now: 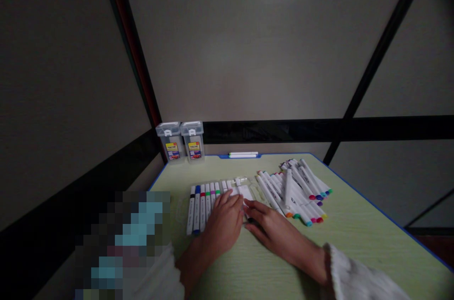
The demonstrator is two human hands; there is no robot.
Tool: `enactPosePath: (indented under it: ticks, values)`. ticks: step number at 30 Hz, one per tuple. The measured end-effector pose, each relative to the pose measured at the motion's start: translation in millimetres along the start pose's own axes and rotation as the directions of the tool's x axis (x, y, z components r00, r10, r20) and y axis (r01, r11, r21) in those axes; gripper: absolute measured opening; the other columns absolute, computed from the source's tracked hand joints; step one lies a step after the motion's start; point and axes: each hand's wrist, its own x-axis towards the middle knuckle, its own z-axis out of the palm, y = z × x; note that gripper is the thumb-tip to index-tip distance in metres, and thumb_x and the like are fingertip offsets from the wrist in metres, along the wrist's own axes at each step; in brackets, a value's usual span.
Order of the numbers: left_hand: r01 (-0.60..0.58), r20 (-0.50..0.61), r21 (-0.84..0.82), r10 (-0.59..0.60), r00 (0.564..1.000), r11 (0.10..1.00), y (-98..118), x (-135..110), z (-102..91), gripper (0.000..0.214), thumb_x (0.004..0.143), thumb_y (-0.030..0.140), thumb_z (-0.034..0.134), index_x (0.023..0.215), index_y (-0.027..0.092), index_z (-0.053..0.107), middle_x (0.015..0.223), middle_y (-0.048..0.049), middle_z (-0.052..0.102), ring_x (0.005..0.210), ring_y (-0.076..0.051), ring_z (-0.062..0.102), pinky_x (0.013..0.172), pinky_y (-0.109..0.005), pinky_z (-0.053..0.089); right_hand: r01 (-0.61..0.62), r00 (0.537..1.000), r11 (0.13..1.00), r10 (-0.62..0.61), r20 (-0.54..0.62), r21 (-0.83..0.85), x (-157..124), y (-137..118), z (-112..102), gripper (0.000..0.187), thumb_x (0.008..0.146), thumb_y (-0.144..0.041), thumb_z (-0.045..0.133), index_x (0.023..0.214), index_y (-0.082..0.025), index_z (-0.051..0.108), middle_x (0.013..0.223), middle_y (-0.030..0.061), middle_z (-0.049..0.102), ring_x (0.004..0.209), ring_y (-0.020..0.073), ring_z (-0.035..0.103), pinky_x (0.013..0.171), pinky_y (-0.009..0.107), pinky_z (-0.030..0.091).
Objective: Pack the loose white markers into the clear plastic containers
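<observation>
A row of white markers (202, 210) with coloured bands lies side by side in a clear plastic tray (182, 208) on the table. My left hand (227, 219) lies over the right half of this row, its fingers stretched out across the markers and hiding parts of them. Close beside it, my right hand (264, 222) has its bent fingers and thumb around the lower end of a white marker (247, 192) at the row's right end; the fingers partly cover it. To the right lies a loose pile of white markers (273, 189) with coloured ends.
Two clear lidded plastic boxes (170, 141) with yellow labels stand at the table's back left. A pair of markers (243, 154) lies in a blue groove at the back edge. The pale green table (354, 224) has a blue rim, with a grey wall (241, 54) behind.
</observation>
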Motion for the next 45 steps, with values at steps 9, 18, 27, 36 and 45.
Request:
enactPosePath:
  ticks: [9,18,27,36,45]
  values:
    - [0.018,-0.001,-0.027,-0.018,1.000,0.999,0.6,0.4,0.0,0.039,0.084,0.017,0.035,0.121,0.017,0.047,0.121,-0.0044,0.053,0.121,-0.021,0.035,0.103,-0.039,0.028,-0.010,1.000,1.000,0.010,0.008,-0.005,-1.1,-1.2,-0.4,0.031,0.084,-0.020,0.044,0.111,-0.013,0.055,0.119,0.0149,0.051,0.107,0.0233,0.052,0.092,0.037,0.042]
    - [0.081,0.027,-0.093,-0.079,0.997,0.992,0.0,3.0,-2.1,0.041,0.080,0.013,0.040,0.120,0.018,0.049,0.123,-0.0033,0.053,0.122,-0.022,0.035,0.102,-0.040,0.029,0.017,0.999,1.000,-0.017,0.029,0.002,-1.4,-1.8,-3.6,0.027,0.084,-0.019,0.042,0.108,-0.016,0.056,0.118,0.0125,0.051,0.106,0.0223,0.053,0.091,0.036,0.042]
    - [0.111,-0.010,-0.203,-0.115,0.993,0.973,-3.1,4.8,2.1,0.047,0.073,0.007,0.044,0.118,0.018,0.051,0.121,-0.0036,0.054,0.119,-0.020,0.039,0.102,-0.039,0.031,0.042,0.999,0.999,-0.042,0.015,-0.009,-2.0,-2.8,-2.9,0.028,0.085,-0.018,0.041,0.110,-0.017,0.054,0.120,0.0113,0.048,0.107,0.0210,0.052,0.091,0.035,0.043]
    - [0.131,-0.066,-0.248,-0.152,0.986,0.960,-0.4,6.7,3.1,0.048,0.068,0.002,0.043,0.113,0.013,0.056,0.114,-0.0083,0.058,0.110,-0.020,0.047,0.099,-0.035,0.035,0.061,0.998,0.998,-0.061,0.012,-0.004,-0.9,-4.2,-4.1,0.031,0.085,-0.016,0.040,0.114,-0.019,0.053,0.122,0.0095,0.047,0.106,0.0202,0.052,0.091,0.034,0.043]
    - [0.138,-0.128,-0.247,-0.174,0.976,0.959,-2.7,6.9,3.8,0.042,0.072,0.002,0.040,0.107,0.013,0.059,0.106,-0.0075,0.059,0.103,-0.018,0.050,0.096,-0.032,0.038,0.066,0.995,0.998,-0.065,0.072,-0.017,-0.5,-5.1,-2.0,0.035,0.084,-0.015,0.040,0.117,-0.016,0.051,0.124,0.0111,0.048,0.109,0.0211,0.050,0.092,0.036,0.042]
